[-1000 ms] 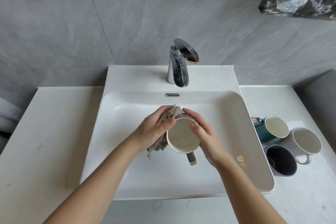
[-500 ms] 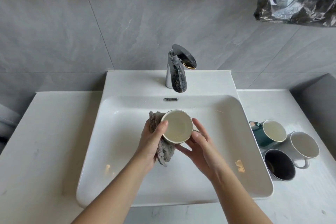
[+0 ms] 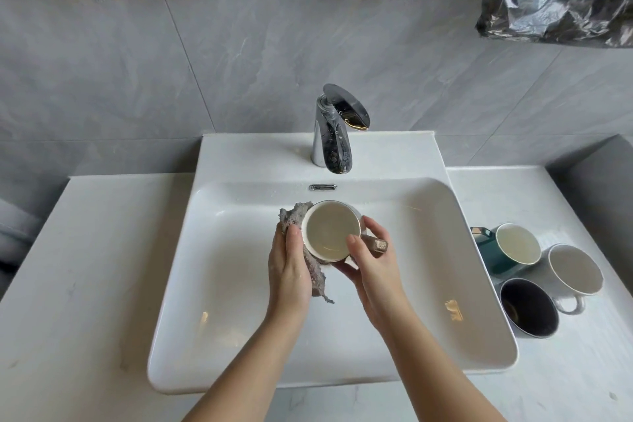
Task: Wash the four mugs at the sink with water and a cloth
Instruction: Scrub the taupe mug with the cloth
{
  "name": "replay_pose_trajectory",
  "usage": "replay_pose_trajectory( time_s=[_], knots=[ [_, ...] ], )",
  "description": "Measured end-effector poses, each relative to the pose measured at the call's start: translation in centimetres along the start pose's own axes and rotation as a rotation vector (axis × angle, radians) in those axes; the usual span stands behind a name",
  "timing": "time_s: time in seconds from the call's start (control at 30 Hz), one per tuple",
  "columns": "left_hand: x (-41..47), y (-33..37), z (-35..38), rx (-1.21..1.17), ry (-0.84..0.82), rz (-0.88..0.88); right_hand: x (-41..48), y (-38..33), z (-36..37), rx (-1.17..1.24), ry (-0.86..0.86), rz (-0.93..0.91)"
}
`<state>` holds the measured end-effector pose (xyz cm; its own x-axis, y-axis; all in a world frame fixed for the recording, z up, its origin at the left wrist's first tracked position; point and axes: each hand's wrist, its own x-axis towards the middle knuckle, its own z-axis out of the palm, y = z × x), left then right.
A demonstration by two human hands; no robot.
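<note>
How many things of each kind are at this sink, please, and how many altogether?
4 mugs: held mug, teal mug, white mug, black mug
1 cloth
1 tap
1 sink
Total: 7

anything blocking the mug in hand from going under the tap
Nothing visible does. The mug, held by the right hand with the left hand holding the cloth to its side, sits over the sink just in front of the faucet.
</note>
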<state>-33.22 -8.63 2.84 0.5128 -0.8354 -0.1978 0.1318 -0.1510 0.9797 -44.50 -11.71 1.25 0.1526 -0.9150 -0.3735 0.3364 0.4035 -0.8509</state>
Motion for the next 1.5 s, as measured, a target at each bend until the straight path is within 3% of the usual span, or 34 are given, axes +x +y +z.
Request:
replay_pose_trajectory(
  time_s=[0.13,0.3,0.47,0.6,0.7,0.93,1.0,1.17,1.3,1.5],
  knots=[
    [1.5,0.3,-0.7,-0.062,-0.036,-0.047,-0.5,-0.5,-0.8,-0.034,-0.106,-0.037],
    [1.1,0.3,-1.1,-0.091,-0.134,0.010,0.1,-1.0,-1.1,-0.084,-0.080,-0.053],
    [2.1,1.0,-1.5,-0.066,-0.132,-0.047,-0.2,-0.9,-1.1,-0.139,-0.142,-0.071],
    [2.2,1.3,-2.0,-0.026,-0.175,0.004,0.4,-1.0,-1.0,-0.145,-0.109,-0.074],
    [2.8,1.9,-2.6,0.043,-0.218,0.016,0.1,-1.1,-1.0,-0.193,-0.177,-0.090],
    [3.6,2.6,-4.3,0.080,-0.620,-0.061,0.4,-2.2,-1.5,-0.249,-0.244,0.033],
    [3.5,1.9,-4.1,0.042,-0.551,-0.065,0.6,-2.4,-1.5,-0.256,-0.254,0.054],
    [2.1,0.0,-2.2,-0.095,-0.189,-0.059,-0.5,-0.5,-0.5,-0.067,-0.228,0.094],
    [0.3,-0.4,-1.5,-0.065,-0.122,0.062,-1.0,0.5,-0.1,-0.040,-0.136,0.045],
    [0.8,-0.1,-2.4,0.135,-0.076,0.291,-0.3,-0.6,0.1,-0.198,-0.150,0.009]
  ],
)
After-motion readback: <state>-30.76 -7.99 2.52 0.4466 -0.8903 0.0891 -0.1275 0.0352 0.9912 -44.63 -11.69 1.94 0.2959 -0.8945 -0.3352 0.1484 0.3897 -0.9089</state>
